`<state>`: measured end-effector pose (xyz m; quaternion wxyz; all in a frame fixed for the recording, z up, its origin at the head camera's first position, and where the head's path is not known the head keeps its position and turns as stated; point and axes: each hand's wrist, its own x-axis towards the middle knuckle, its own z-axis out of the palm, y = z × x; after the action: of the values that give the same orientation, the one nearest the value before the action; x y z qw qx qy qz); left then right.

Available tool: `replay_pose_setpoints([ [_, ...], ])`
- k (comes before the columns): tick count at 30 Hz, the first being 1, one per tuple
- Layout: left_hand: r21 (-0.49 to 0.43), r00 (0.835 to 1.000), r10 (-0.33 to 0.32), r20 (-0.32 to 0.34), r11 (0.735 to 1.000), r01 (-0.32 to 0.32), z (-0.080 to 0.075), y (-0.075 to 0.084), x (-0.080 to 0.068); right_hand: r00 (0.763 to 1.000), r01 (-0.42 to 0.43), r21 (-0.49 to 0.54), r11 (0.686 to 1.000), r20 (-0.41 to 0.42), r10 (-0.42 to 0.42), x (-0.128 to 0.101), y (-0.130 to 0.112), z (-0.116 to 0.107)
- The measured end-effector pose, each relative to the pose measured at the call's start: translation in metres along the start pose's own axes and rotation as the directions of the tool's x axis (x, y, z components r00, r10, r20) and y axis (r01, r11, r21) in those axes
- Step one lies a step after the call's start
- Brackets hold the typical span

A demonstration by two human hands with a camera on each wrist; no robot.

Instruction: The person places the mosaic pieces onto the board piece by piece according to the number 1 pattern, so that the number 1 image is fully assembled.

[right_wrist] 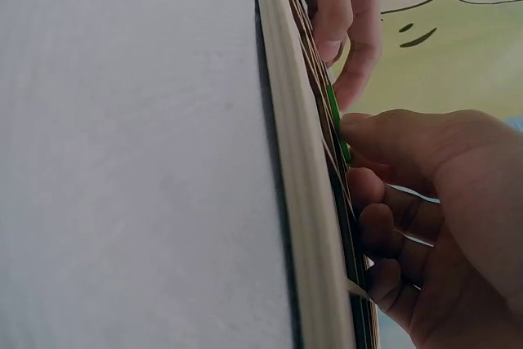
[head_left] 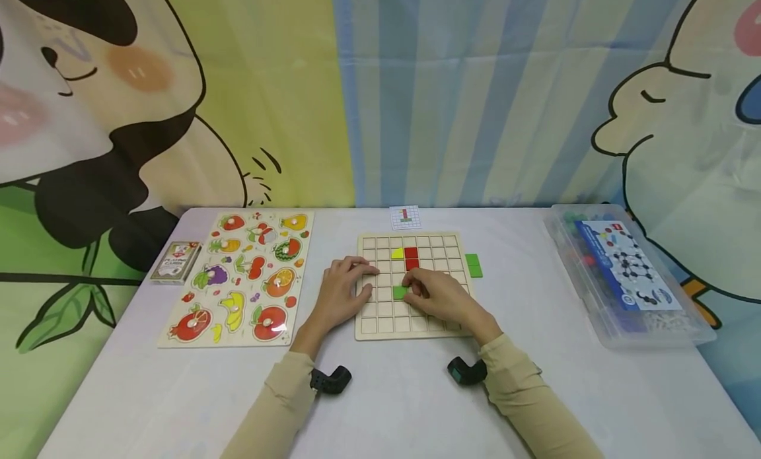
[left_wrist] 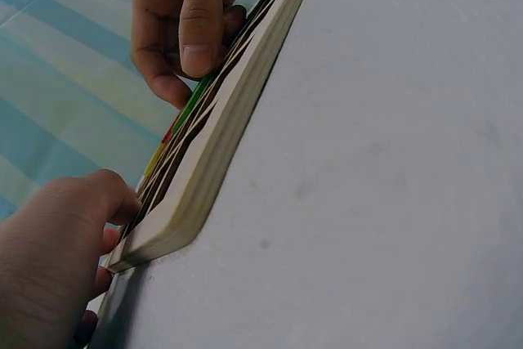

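Observation:
A wooden grid board (head_left: 380, 321) lies on the table in front of me. My right hand (head_left: 442, 296) pinches a green square tile (head_left: 399, 292) between thumb and finger over the board's middle cells; in the right wrist view the tile (right_wrist: 333, 112) sits at the thumb tip. My left hand (head_left: 341, 288) rests at the board's left edge, fingers loosely bent, fingertips touching the frame (left_wrist: 155, 243). Higher on the grid are a yellow piece (head_left: 397, 253) and red squares (head_left: 411, 258), partly beside the right fingers.
Green squares (head_left: 473, 265) lie right of the board. Behind it is a small pattern card (head_left: 405, 217). A fruit puzzle board (head_left: 244, 281) and a card box (head_left: 176, 262) are at left. At right stands a clear plastic case (head_left: 606, 320) with a blue booklet (head_left: 629, 266).

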<state>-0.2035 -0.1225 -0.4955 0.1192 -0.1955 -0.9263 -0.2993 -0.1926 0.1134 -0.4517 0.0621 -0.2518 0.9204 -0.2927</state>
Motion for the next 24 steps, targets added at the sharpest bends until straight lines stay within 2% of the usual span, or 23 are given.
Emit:
replay_pose_setpoints([
  [8, -0.016, 1.0, -0.006, 0.008, 1.0, 0.006, 0.001, -0.001, -0.001, 0.999, 0.035, 0.093, 0.995, 0.017, -0.036, -0.004, 0.008, -0.01],
  [12, -0.018, 1.0, -0.001, 0.001, 1.0, 0.001, 0.001, -0.001, -0.001, 0.998, 0.055, 0.113, 0.992, -0.013, -0.054, -0.007, 0.017, -0.02],
  [18, -0.016, 1.0, -0.001, 0.006, 1.0, 0.001, 0.0, -0.001, 0.0, 0.996, -0.012, 0.12, 0.993, -0.081, 0.022, -0.013, 0.039, -0.04],
  [24, -0.02, 1.0, 0.011, -0.001, 1.0, -0.011, 0.0, 0.0, 0.0, 0.98, -0.082, 0.118, 0.99, -0.173, 0.102, -0.022, 0.063, -0.054],
])
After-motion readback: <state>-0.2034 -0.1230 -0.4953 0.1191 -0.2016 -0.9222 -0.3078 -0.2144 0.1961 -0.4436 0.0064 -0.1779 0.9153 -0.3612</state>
